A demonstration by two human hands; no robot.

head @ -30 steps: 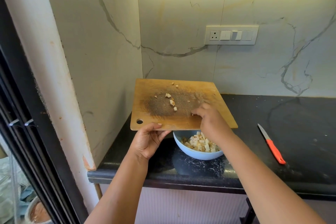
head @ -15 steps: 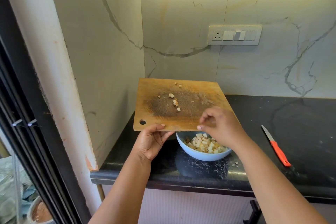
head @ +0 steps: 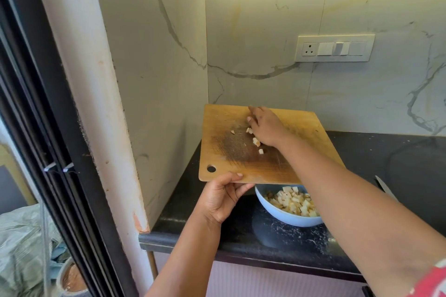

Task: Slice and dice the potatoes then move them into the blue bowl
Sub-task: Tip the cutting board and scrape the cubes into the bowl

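Right hand (head: 265, 125) has reached up the cutting board (head: 224, 164), fingers flat; left hand (head: 220, 198) grips it.

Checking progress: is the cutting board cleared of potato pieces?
No, several potato pieces lie on the cutting board.

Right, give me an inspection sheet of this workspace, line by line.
Surface: black counter, speckled, set in a corner.
Job's things: wooden board tilted over the blue bowl; bowl holds potato cubes; a few loose pieces remain on the board.
Clutter: knife blade at the right, mostly hidden by the arm.
Grippers: left hand grips the board's near edge; right hand lies flat on the board beside the pieces.
Cables: nothing seen.
Surroundings: marble walls; switch plate; dark door frame at the left.
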